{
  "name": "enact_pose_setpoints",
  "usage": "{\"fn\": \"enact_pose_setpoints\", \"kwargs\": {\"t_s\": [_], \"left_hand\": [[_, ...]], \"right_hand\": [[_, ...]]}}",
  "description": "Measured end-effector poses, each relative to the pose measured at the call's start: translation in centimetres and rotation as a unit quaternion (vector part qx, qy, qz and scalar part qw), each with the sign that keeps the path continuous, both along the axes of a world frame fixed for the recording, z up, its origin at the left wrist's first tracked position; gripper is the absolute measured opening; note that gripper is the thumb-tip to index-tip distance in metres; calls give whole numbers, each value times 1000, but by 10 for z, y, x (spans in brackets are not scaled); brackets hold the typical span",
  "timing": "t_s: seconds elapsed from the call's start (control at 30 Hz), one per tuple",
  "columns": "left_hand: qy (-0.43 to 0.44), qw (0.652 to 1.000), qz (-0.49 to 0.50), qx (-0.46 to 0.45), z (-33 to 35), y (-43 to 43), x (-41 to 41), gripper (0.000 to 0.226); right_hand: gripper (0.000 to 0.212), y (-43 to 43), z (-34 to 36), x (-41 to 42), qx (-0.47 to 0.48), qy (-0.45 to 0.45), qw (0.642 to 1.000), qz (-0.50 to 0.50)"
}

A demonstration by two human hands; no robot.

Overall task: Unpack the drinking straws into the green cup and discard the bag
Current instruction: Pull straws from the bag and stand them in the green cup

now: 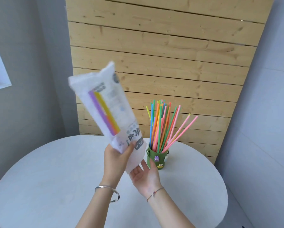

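My left hand (115,159) grips a clear plastic bag (105,102) near its lower end and holds it tilted up to the left above the table. A purple and a yellow straw (103,112) still lie inside the bag. My right hand (145,175) is open, palm up, just under the bag's lower end, touching or almost touching it. To the right stands the green cup (156,159) with small charms on its front, filled with several colourful straws (164,125) that fan out upward.
A round white table (55,178) carries the cup. Behind it a pale wooden slat panel (171,55) leans against grey walls. A window ledge shows at the far left.
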State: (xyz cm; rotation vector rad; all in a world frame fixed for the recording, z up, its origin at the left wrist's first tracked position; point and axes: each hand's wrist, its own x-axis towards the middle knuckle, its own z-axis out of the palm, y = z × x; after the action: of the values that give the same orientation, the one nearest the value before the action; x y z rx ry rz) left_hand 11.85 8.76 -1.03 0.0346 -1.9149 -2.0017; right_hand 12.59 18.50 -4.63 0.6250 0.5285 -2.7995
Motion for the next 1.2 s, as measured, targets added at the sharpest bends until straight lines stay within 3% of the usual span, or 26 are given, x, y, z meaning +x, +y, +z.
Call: {"fn": "enact_pose_setpoints", "kwargs": {"t_s": [0.13, 0.33, 0.57, 0.63, 0.73, 0.87, 0.93, 1.03, 1.2], "left_hand": [[14, 998, -59, -27, 5, -11, 1, 24], [22, 999, -31, -14, 8, -17, 0, 22], [-20, 991, 63, 116, 9, -22, -2, 8], [-38, 979, 91, 180, 9, -25, -1, 12], [-80, 949, 127, 277, 0, -32, -7, 37], [-156, 921, 115, 338, -16, -18, -13, 51], [-187, 914, 85, 350, -20, -4, -11, 42], [-220, 898, 47, 377, -20, 9, -7, 27], [-188, 877, 49, 440, -20, -4, -12, 46]], "right_hand": [[30, -5, -2, 3, 8, 0, 1000, 5], [17, -7, -6, 2, 95, 22, 994, 41], [12, -6, 2, 2, 337, 84, 936, 52], [12, 1, 6, -2, 322, 89, 942, 13], [15, 20, 13, -10, 287, 84, 951, -77], [9, 32, 22, -12, 261, 136, 947, -132], [4, 28, 22, -11, 302, 159, 932, -117], [26, 34, 28, -11, 416, 169, 884, -131], [38, 87, 69, -23, 476, 201, 813, -267]]}}
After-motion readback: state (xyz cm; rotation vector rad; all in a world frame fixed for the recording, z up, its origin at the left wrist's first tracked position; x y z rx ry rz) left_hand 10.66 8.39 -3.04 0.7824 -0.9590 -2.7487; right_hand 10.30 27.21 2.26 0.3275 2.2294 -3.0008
